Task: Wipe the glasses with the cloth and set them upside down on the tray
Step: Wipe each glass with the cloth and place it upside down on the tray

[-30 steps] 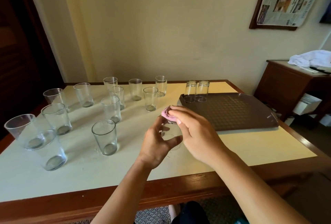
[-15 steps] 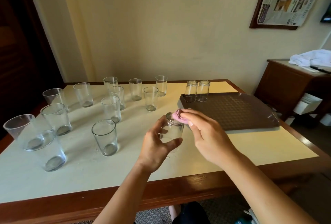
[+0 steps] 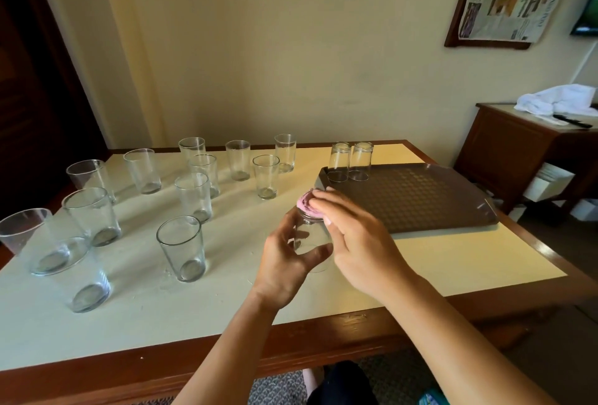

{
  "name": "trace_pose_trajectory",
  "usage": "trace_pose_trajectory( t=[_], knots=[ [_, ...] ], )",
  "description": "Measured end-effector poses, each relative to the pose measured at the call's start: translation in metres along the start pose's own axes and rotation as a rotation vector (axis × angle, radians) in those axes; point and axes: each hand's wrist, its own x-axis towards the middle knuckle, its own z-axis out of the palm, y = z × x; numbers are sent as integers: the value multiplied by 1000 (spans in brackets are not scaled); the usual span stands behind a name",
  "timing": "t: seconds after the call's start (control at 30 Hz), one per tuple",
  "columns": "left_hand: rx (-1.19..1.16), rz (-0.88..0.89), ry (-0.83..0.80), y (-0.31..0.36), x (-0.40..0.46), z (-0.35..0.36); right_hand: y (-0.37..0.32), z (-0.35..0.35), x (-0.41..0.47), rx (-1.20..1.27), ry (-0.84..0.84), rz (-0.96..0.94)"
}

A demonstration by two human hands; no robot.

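Gripping glass point(image 3: 309, 239) in left hand point(image 3: 284, 262) | right hand point(image 3: 359, 242) pressing cloth point(image 3: 307, 205) | cream table point(image 3: 420, 262), tray point(image 3: 420, 200)

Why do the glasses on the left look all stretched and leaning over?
In the head view, the wide-angle lens bends the edges, so the glasses near the left edge look stretched and tilted, while the two on the tray look straight; light from the right throws soft shadows leftward across the table.
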Motion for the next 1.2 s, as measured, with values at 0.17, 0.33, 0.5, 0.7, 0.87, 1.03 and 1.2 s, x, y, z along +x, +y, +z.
trace_pose_trajectory(
  t=[0.17,0.33,0.5,0.7,0.87,1.03,1.2],
  knots=[
    [36,-10,-14,-4,-2,-4,16,-13,-6,-22,22,6],
    [-19,-7,-10,2,2,7,5,-5,0,-11,35,-19],
    [-17,-23,-48,0,3,8,22,-18,-3,-16,47,14],
    [-27,-24,-45,2,14,20,27,-13,-12,56,56,-23],
    [-45,-82,-22,-3,31,35,80,-32,-26,137,161,172],
    [-82,-100,-63,4,66,68,144,-40,-35,48,192,326],
    [-44,-154,-120,-3,104,102,199,-47,-43,-122,146,396]
  ],
)
